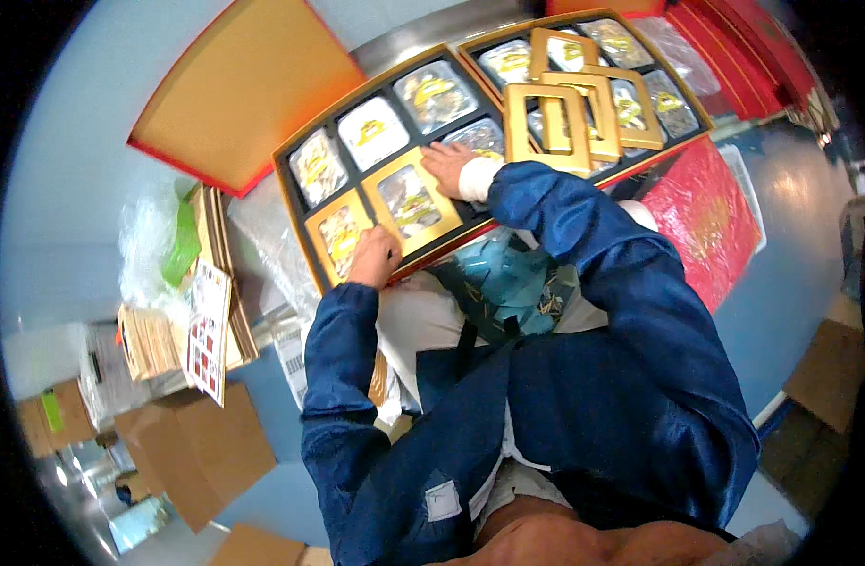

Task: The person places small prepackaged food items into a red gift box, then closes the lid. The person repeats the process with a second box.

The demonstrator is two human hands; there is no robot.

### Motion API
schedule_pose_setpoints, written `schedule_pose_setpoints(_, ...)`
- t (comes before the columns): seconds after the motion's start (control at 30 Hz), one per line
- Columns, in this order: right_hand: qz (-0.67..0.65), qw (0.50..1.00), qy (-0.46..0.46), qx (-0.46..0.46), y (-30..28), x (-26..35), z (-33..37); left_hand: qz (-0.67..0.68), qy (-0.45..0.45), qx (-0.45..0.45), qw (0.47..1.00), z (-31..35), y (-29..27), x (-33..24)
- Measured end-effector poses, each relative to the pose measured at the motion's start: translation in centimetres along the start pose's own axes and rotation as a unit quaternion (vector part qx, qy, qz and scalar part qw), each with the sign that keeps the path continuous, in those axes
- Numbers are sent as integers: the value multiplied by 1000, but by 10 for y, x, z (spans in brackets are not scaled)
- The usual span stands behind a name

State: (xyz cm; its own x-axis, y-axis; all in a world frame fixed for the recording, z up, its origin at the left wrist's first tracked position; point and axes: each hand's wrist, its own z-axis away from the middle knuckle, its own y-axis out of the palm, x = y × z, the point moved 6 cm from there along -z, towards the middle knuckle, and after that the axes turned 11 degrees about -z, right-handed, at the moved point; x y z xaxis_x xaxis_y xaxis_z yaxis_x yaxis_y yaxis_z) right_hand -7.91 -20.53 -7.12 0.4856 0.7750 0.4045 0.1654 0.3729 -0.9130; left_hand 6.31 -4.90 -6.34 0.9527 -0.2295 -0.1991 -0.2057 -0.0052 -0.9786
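In front of me is a gift box [281, 170] with black compartments holding clear-wrapped packs with yellow labels. A gold window frame [441, 209] covers the middle front pack. Another gold frame [321, 236] covers the front-left pack. My left hand [377, 255] is closed, its curled fingers at the near left corner of the middle frame. My right hand [445, 170], fingers stretched out, lies on that frame's far right corner. An uncovered pack [477, 140] sits just beyond my right hand.
Several loose gold frames [517, 123] lie stacked on a second box [689, 99] at the right. An upright lid [253, 85] stands behind the left box. Red wrapped material [711, 222] lies at right; cardboard sheets [149, 344] and plastic wrap [149, 245] are at left.
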Motion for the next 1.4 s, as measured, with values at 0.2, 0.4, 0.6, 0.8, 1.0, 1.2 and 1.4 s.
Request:
schedule_pose_setpoints(0.2,-97,984,31,-144,-94,-14,103,39,-56,-65,996,30,-11,-5)
schedule_pose_setpoints(0.4,-26,989,117,-88,-86,-63,184,117,-59,-131,983,1,-47,-67)
schedule_pose_setpoints(0.6,8,991,68,-117,-86,-55,179,328,-111,0,938,-27,-47,-129)
schedule_pose_setpoints(0.8,-166,969,-98,-156,-122,45,179,665,-116,51,736,-34,-24,-147)
schedule_pose_setpoints(1.0,-323,933,-137,-85,-119,91,163,662,-127,-45,737,-17,-54,-143)
schedule_pose_setpoints(1.2,-459,879,-124,-20,-110,98,147,673,-131,-48,726,-4,-63,-128)
schedule_pose_setpoints(1.4,-527,845,-89,15,-99,90,140,652,-120,-32,748,0,-62,-124)
